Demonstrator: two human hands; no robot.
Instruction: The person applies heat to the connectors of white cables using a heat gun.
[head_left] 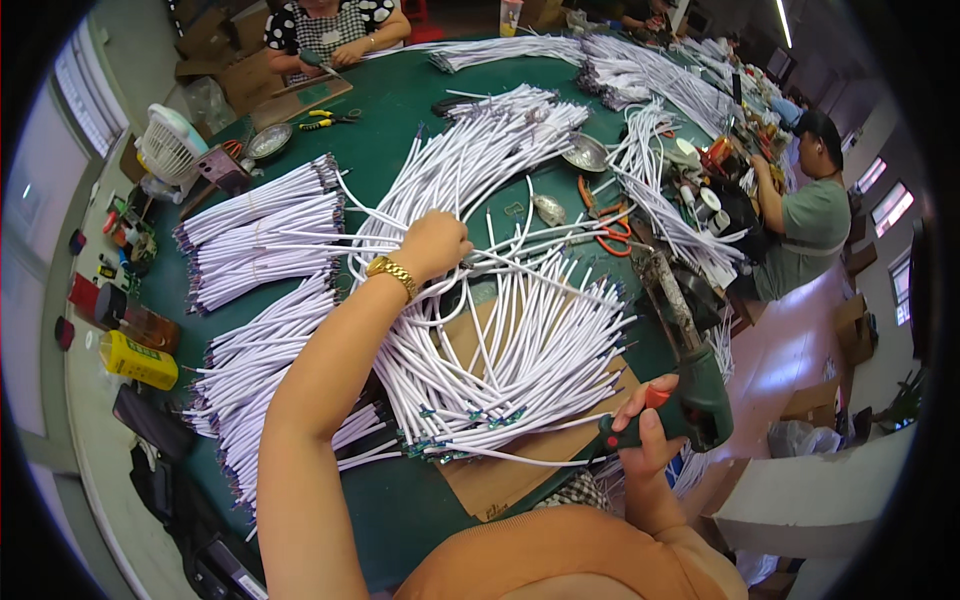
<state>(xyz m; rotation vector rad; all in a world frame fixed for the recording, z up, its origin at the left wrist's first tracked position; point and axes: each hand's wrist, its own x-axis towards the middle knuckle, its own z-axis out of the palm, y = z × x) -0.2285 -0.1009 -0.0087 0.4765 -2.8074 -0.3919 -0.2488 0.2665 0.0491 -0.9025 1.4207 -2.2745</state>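
My left hand, with a gold watch at the wrist, reaches into the middle of the table. Its fingers are closed on a white cable among the loose ones, though the fingertips are partly hidden. My right hand is wrapped round the grip of a dark green heat gun, whose metal nozzle points away from me. A spread pile of white cables with coloured wire ends lies in front of me, partly on brown cardboard. Beyond my left hand lies another long heap of white cables.
Tied bundles of white cables lie at the left. Orange-handled pliers, metal dishes and yellow-handled cutters lie about the table. A fan and a yellow container stand on the left ledge. Other people work at the far side and right.
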